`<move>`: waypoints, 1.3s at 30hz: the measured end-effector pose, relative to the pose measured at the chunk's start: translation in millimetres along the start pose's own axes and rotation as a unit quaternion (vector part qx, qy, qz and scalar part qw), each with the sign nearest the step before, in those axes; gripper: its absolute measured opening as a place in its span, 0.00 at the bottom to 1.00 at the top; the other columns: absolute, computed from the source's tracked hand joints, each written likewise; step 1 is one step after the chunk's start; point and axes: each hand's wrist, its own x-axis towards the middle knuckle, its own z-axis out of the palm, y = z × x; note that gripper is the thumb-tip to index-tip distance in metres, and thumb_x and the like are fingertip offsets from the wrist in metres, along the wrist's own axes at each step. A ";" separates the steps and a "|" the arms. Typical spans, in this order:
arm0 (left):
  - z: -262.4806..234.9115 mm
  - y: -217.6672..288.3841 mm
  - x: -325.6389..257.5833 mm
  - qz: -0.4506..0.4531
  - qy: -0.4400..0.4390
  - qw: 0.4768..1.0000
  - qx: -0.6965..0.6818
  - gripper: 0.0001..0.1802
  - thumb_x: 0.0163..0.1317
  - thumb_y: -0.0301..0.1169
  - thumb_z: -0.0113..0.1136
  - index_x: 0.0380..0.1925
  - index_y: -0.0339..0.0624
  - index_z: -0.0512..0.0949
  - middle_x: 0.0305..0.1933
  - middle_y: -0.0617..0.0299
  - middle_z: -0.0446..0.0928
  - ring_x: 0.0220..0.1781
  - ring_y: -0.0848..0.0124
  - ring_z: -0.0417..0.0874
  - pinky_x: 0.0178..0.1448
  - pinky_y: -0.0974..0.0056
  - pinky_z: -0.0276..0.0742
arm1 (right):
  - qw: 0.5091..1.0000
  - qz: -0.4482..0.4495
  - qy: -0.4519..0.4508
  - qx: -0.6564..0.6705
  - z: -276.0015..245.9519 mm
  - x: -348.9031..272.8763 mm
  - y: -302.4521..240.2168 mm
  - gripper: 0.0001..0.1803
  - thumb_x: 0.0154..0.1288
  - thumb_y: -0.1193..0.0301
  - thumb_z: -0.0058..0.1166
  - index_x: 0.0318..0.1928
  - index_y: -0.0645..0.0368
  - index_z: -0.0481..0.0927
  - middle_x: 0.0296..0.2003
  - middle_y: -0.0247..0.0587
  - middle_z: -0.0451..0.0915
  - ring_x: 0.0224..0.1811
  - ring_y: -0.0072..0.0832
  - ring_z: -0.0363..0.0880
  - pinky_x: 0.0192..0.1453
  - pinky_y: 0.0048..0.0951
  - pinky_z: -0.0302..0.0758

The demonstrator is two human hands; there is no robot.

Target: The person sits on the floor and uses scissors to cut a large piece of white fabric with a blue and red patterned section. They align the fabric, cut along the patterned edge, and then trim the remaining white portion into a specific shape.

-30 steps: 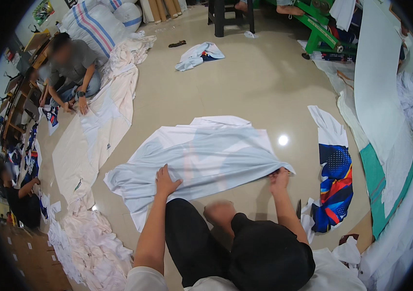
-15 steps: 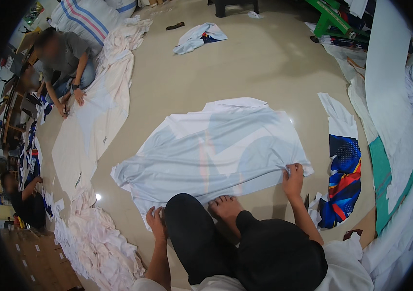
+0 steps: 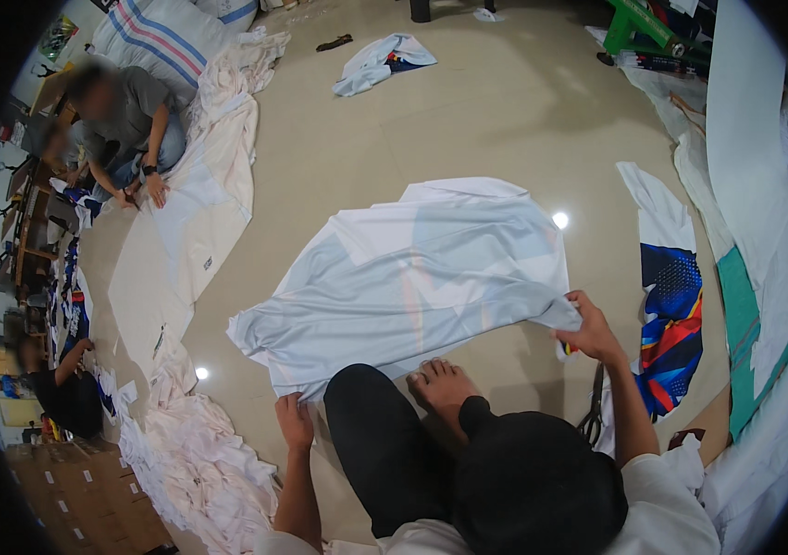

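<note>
A large white cloth sheet (image 3: 412, 277) lies spread on the tiled floor in front of me. My left hand (image 3: 294, 421) pinches its near left corner beside my black-trousered knee. My right hand (image 3: 588, 328) grips its near right corner, lifted a little off the floor. My bare foot (image 3: 440, 384) rests at the cloth's near edge. Folds run across the sheet between my two hands.
Scissors (image 3: 591, 416) lie by my right forearm. A blue, red and orange printed piece (image 3: 671, 324) lies to the right, with long white and green sheets (image 3: 764, 231) beyond. A white scrap pile (image 3: 190, 462) lies left. Another person (image 3: 121, 129) works on cloth far left. A crumpled cloth (image 3: 380, 60) lies far ahead.
Both hands slid from pressing flat on the near edge out to its corners and took hold. The cloth has drawn toward me and its right corner is raised.
</note>
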 end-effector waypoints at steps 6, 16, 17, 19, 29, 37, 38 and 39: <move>-13.9 -27.3 10.8 -0.195 0.153 0.944 -0.216 0.12 0.74 0.24 0.51 0.55 0.33 0.74 0.53 0.42 0.78 0.60 0.50 0.78 0.65 0.52 0.70 | 0.985 0.014 -0.107 -0.136 -82.1 7.6 -7.6 0.20 0.55 0.79 0.61 0.51 0.64 0.84 0.40 0.59 0.87 0.45 0.49 0.88 0.55 0.44 0.80; -252.4 -41.2 309.3 0.062 0.052 0.997 0.004 0.40 0.52 0.25 0.78 0.68 0.34 0.74 0.52 0.51 0.88 0.50 0.66 0.88 0.55 0.60 0.83 | 0.887 -0.182 0.223 -0.360 -196.4 306.0 -137.5 0.21 0.70 0.68 0.53 0.60 0.61 0.82 0.56 0.65 0.83 0.60 0.60 0.81 0.66 0.55 0.77; -307.9 -62.6 347.3 0.069 0.134 0.989 0.016 0.40 0.58 0.20 0.72 0.73 0.35 0.72 0.57 0.47 0.87 0.56 0.64 0.88 0.60 0.59 0.82 | 0.855 -0.171 0.267 -0.409 -230.8 335.3 -181.3 0.22 0.71 0.69 0.53 0.62 0.59 0.81 0.56 0.66 0.82 0.62 0.58 0.80 0.69 0.52 0.75; -412.0 -55.6 399.0 0.171 0.304 0.930 0.121 0.36 0.64 0.19 0.67 0.74 0.35 0.71 0.61 0.44 0.85 0.62 0.60 0.86 0.67 0.60 0.78 | 0.809 -0.262 0.404 -0.338 -300.0 347.1 -242.1 0.23 0.68 0.76 0.49 0.62 0.64 0.81 0.51 0.63 0.86 0.55 0.57 0.84 0.60 0.50 0.80; -506.6 16.0 319.6 0.222 0.343 0.905 0.119 0.27 0.66 0.20 0.64 0.66 0.33 0.75 0.61 0.52 0.81 0.65 0.65 0.79 0.74 0.61 0.68 | 0.762 -0.356 0.455 -0.293 -345.7 172.2 -307.9 0.26 0.68 0.80 0.47 0.67 0.64 0.79 0.53 0.60 0.87 0.59 0.47 0.86 0.66 0.40 0.76; -329.4 59.0 268.4 0.177 0.307 0.934 0.034 0.21 0.56 0.13 0.56 0.51 0.35 0.76 0.45 0.51 0.79 0.49 0.56 0.80 0.58 0.62 0.73 | 0.853 -0.317 0.352 -0.217 -255.2 122.6 -205.9 0.30 0.55 0.85 0.44 0.59 0.64 0.83 0.49 0.59 0.88 0.55 0.50 0.87 0.65 0.37 0.77; -310.7 51.8 260.5 0.174 0.302 0.936 0.052 0.19 0.56 0.14 0.56 0.49 0.35 0.76 0.44 0.52 0.79 0.48 0.57 0.81 0.57 0.62 0.74 | 0.864 -0.308 0.341 -0.207 -243.7 117.0 -194.6 0.30 0.54 0.85 0.44 0.58 0.64 0.83 0.48 0.59 0.88 0.54 0.49 0.88 0.64 0.38 0.77; -294.1 40.0 254.9 0.167 0.290 0.942 0.015 0.18 0.56 0.13 0.56 0.47 0.35 0.77 0.44 0.53 0.80 0.48 0.58 0.81 0.56 0.62 0.74 | 0.868 -0.304 0.328 -0.214 -238.4 117.1 -176.4 0.29 0.54 0.86 0.44 0.57 0.64 0.84 0.48 0.57 0.88 0.54 0.48 0.88 0.63 0.37 0.78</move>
